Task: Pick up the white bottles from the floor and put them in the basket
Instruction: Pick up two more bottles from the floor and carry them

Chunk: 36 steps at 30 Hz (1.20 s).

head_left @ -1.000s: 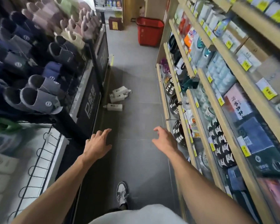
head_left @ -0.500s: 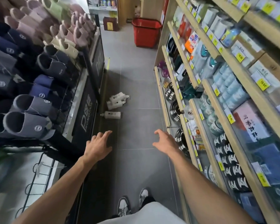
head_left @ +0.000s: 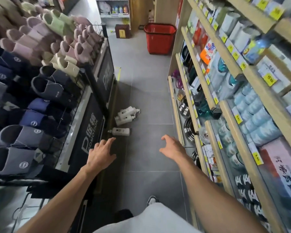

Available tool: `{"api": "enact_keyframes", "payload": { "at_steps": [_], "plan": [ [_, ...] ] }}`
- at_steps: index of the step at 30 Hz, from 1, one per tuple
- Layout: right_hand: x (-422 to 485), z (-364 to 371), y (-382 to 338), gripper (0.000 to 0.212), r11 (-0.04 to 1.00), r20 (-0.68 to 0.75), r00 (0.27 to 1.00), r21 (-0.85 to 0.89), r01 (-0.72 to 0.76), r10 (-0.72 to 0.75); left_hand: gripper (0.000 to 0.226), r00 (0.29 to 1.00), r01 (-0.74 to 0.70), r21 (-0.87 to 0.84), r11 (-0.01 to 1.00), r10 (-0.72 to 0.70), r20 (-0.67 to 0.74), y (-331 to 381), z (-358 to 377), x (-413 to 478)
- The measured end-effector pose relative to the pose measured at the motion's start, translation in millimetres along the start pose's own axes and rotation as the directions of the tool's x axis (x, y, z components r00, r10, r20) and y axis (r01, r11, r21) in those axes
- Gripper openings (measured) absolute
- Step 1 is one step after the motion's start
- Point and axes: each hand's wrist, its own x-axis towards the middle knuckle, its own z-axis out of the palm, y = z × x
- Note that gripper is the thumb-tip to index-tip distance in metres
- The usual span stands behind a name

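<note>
Three white pump bottles lie on the grey floor by the foot of the left display. A pair [head_left: 126, 115] lies side by side, and a single bottle [head_left: 120, 131] lies nearer to me. A red basket [head_left: 159, 39] stands at the far end of the aisle, against the right shelving. My left hand [head_left: 101, 153] reaches forward with fingers spread, a short way short of the single bottle, holding nothing. My right hand [head_left: 171, 147] is out in front over the floor, fingers loosely bent and empty.
A slipper rack [head_left: 40, 84] with a black promotion panel [head_left: 89, 133] lines the left side. Wooden shelves [head_left: 225, 105] full of boxes, bowls and cups line the right. A brown box [head_left: 122, 31] sits at the far end. My shoe [head_left: 151, 200] is on the floor below.
I have moved forward along the aisle; the bottles and basket are nearer. Both hands stay stretched out in front, empty. My feet have shifted.
</note>
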Motion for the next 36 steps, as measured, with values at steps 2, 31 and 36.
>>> {"api": "enact_keyframes", "payload": {
  "at_steps": [2,31,36],
  "plan": [
    [20.2,-12.4,-1.5,0.055,1.000,-0.011,1.000,-0.011,0.019,-0.019,0.078,1.000,0.018,0.004,1.000,-0.018,0.009,8.8,-1.5,14.5],
    [280.2,-114.9,-97.0,0.057,0.998,-0.028,0.999,-0.056,0.025,-0.027,0.078,0.998,-0.039,0.007,0.999,0.038,0.046,17.1,-93.2,313.1],
    [326.6,-136.9,-103.3,0.057,0.998,-0.024,1.000,-0.060,0.016,-0.018,0.078,0.998,-0.040,-0.004,0.999,0.041,0.053,29.5,-103.5,363.1]
  ]
}}
